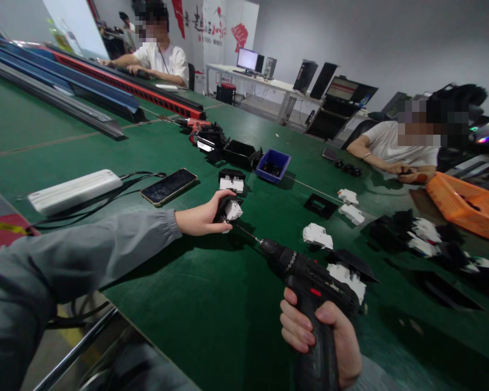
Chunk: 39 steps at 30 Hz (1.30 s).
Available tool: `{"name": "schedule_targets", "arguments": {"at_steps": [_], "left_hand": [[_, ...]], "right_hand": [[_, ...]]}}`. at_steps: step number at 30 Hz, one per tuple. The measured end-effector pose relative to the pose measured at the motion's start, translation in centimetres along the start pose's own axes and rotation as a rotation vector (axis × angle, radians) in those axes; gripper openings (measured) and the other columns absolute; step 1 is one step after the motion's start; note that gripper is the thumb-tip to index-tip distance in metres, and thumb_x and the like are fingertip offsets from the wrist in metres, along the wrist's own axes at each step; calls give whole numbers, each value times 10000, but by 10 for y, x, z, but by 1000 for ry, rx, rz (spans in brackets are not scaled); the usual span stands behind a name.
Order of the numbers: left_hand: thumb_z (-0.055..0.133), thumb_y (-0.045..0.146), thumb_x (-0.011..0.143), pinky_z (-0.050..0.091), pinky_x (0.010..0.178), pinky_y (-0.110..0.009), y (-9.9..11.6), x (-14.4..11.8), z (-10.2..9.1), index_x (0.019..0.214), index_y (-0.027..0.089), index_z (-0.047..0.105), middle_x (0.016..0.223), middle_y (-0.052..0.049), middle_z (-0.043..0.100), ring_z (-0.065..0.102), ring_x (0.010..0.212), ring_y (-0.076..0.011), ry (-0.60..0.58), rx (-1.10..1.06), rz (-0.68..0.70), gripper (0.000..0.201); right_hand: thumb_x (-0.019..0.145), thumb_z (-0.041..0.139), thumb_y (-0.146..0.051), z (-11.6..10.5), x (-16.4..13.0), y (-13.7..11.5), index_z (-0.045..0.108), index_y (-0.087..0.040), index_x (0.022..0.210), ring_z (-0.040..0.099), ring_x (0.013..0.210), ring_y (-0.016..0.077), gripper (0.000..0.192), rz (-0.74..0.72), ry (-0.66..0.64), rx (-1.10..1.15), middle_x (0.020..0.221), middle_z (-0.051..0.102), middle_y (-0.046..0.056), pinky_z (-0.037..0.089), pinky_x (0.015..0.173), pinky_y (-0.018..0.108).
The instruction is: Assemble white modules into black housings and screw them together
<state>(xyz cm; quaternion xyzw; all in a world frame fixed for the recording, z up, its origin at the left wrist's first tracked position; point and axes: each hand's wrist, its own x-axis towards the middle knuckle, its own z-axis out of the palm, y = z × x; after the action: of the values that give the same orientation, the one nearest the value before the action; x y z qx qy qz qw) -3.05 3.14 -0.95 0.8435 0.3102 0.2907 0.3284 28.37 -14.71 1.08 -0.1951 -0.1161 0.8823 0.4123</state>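
**Drill bit on switch part**

Left hand (204, 217) pinches the switch part (230, 209) down on the counter (179, 304) — right hand (321, 336) wrapped tight round the drill (305, 271), bit tip touching the part. Phone (169, 186) just behind the left hand; bare green counter between the hands, near edge under the left sleeve.

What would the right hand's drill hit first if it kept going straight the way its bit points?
Most likely the black-and-white part held by the left hand. The right hand aims the drill up-left, and its bit tip sits right at that part; depth makes actual contact hard to confirm.
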Motion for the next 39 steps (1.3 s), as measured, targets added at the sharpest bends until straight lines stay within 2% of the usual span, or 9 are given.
{"name": "schedule_targets", "arguments": {"at_steps": [7, 13, 19, 28, 39], "left_hand": [[700, 285, 783, 500, 835, -365, 11, 0, 0, 1419, 199, 195, 1091, -78, 526, 570, 911, -187, 28, -30, -49, 816], [686, 224, 736, 505, 796, -341, 22, 4, 9, 1353, 197, 294, 1052, -57, 548, 575, 863, -175, 146, -53, -117, 731], [714, 239, 734, 507, 841, -363, 26, 4, 13, 1300, 201, 344, 1055, -56, 566, 593, 921, -194, 220, -57, -163, 677], [676, 213, 749, 527, 732, -326, 29, 6, 13, 1273, 193, 354, 999, -39, 547, 576, 840, -165, 231, -158, -223, 615], [675, 203, 739, 528, 794, -366, 30, 6, 13, 1265, 202, 375, 1015, -40, 560, 588, 877, -178, 236, -141, -201, 605]], "right_hand": [[713, 590, -255, 1, 0, 1, 596, -101, 932, 239, 494, 54, 268, 1, 27, -17, 629, 337, -66, 325, 493, 186], [709, 589, -263, 1, 0, 2, 589, -110, 927, 237, 493, 58, 266, 2, 20, -35, 629, 340, -64, 321, 492, 191], [697, 597, -263, 3, 1, 3, 599, -111, 922, 233, 497, 62, 271, -4, 34, -47, 626, 345, -61, 320, 495, 197], [681, 585, -259, 5, 1, 0, 582, -118, 910, 214, 493, 58, 269, -8, 67, -34, 627, 324, -66, 321, 498, 190], [685, 584, -263, 5, 0, 3, 595, -124, 911, 219, 494, 67, 266, -18, 39, -55, 625, 341, -60, 324, 497, 200]]}}
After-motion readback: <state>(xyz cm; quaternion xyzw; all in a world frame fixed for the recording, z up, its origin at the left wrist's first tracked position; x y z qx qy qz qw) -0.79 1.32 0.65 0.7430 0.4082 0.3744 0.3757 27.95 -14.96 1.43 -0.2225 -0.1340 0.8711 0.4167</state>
